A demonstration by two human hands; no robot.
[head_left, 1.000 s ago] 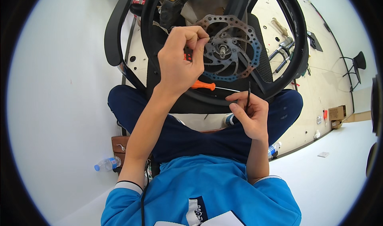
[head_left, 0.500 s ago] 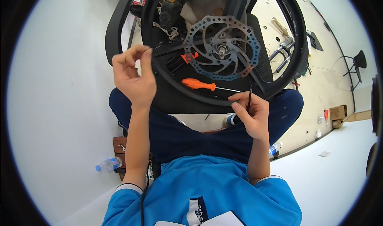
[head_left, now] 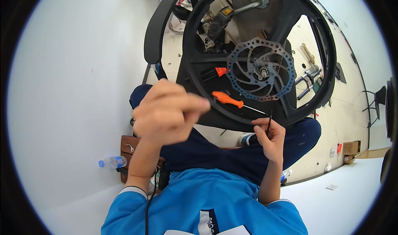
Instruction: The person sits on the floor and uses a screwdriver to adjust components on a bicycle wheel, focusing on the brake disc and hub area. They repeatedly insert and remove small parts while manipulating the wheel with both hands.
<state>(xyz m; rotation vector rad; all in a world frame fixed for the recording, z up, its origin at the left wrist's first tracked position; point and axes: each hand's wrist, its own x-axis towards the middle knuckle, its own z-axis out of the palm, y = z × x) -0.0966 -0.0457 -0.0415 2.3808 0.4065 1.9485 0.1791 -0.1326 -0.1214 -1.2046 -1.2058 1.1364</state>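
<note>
A black bicycle wheel with broad spokes lies in front of me on a black chair seat. A perforated metal brake disc sits around its hub. My left hand is over the rim's near left side, fingers curled and blurred; anything in them is hidden. My right hand is closed at the rim's near right edge, a thin black pointed tool standing up between its fingers. Inside the rim lies a screwdriver with an orange handle, its shaft toward my right hand.
Near the disc lies a black-and-red tool. A crank arm shows beyond the wheel. The chair's armrest rises at left. On the floor at right are a suspension fork and a cardboard box. A bottle lies at left.
My left hand has moved right and nearer to me, off the rim's left edge. My right hand keeps the black tool at the rim. The whole view has shifted, showing more of the wheel.
</note>
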